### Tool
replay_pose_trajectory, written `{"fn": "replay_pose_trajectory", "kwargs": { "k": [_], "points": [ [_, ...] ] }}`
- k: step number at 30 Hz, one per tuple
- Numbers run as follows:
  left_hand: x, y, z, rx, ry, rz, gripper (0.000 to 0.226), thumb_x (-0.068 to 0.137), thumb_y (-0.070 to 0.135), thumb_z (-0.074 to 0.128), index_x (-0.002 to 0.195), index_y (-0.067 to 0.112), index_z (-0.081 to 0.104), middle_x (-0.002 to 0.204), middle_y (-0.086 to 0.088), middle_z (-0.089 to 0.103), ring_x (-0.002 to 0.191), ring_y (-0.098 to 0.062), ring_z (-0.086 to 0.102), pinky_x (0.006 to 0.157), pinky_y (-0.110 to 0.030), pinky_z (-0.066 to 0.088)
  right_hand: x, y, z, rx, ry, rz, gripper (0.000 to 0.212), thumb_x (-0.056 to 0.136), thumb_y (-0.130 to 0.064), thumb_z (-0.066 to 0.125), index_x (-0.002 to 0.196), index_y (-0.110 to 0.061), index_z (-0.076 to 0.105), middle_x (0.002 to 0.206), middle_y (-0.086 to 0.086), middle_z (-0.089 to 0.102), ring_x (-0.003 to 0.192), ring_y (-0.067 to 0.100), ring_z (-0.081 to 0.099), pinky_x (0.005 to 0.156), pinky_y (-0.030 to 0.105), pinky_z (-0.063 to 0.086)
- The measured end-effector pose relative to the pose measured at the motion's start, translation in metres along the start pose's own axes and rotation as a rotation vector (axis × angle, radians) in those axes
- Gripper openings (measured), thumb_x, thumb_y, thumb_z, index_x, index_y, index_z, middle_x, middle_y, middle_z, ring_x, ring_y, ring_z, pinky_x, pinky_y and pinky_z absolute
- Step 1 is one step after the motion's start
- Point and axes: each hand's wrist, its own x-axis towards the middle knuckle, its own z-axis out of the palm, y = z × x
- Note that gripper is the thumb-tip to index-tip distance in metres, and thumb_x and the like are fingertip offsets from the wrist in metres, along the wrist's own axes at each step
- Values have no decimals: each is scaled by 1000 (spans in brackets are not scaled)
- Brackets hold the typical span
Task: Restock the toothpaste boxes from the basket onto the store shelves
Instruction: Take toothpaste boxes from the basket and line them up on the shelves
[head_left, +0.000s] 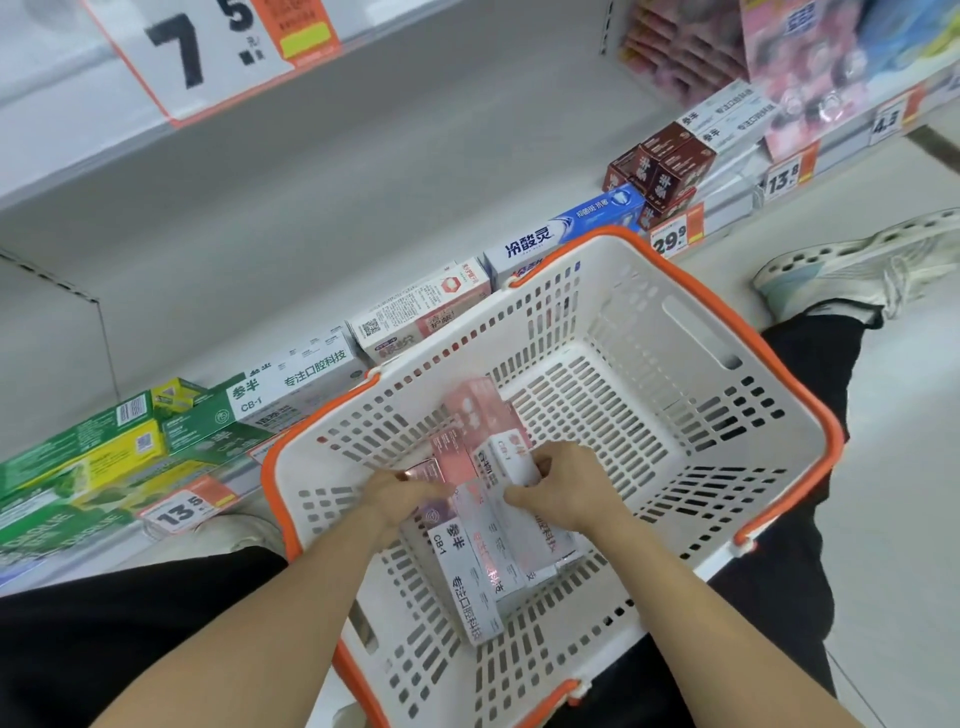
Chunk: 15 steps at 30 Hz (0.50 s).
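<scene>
A white plastic basket (691, 364) with an orange rim sits on my lap in front of the shelf. Several pink-and-white toothpaste boxes (478, 561) lie bunched in its near left part. Both my hands are inside the basket on that bunch. My left hand (400, 499) grips the left side of the boxes, fingers curled over a pink one. My right hand (561, 493) grips the right side, thumb and fingers around a white box end. The low shelf (322, 218) behind the basket holds a front row of toothpaste boxes; its back is bare.
Along the shelf front lie green and yellow boxes (93, 457), a white-green box (291, 384), a pink-white box (421, 306), a blue-white box (561, 228) and dark red boxes (665, 166). Price tags line the shelf edge. My shoe (852, 260) rests on the floor at right.
</scene>
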Motion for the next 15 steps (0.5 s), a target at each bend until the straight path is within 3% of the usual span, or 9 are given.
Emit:
{"fn": "replay_pose_trajectory", "kwargs": {
  "k": [2,3,5,8,11,15],
  "points": [
    [-6,2,0,-18,-26,34,63,49,20,100,104,7,72,98,-9,77,95,-28,71,95,-44,55,4,4,4,-68,-45,13,28,72,-27,79,66,-20,52,61,-9,51,49,1,47,46,18,38],
    [-3,0,0,-29,-24,52,80,40,25,103,111,7,69,101,-11,77,95,-30,73,94,-49,56,5,4,3,-102,-73,24,22,71,-27,80,80,-18,62,73,-7,59,59,5,56,52,23,47],
    [-14,2,2,-36,-64,77,96,35,26,104,119,6,62,103,-14,76,93,-33,75,89,-57,57,8,6,-1,-109,-139,71,41,73,-27,81,108,-15,63,89,-4,62,77,14,63,64,28,54],
    [-37,11,6,-7,-52,168,77,55,17,95,117,9,51,98,-13,75,82,-27,76,79,-50,61,8,6,-7,-75,-161,73,44,79,-24,77,118,-13,61,85,-9,55,74,10,56,56,19,43],
    [-46,19,3,-4,5,224,70,69,24,91,123,17,47,97,-10,71,73,-22,72,64,-41,62,8,6,-5,-39,-172,87,45,81,-21,74,123,-14,58,95,-5,55,84,14,55,52,15,35],
    [-62,36,-11,-35,-21,258,58,71,41,87,118,17,64,97,-8,78,87,-27,76,76,-50,62,6,3,-1,-22,-188,84,31,79,-18,72,107,-11,61,86,-4,61,73,12,58,51,18,43]
  ]
}}
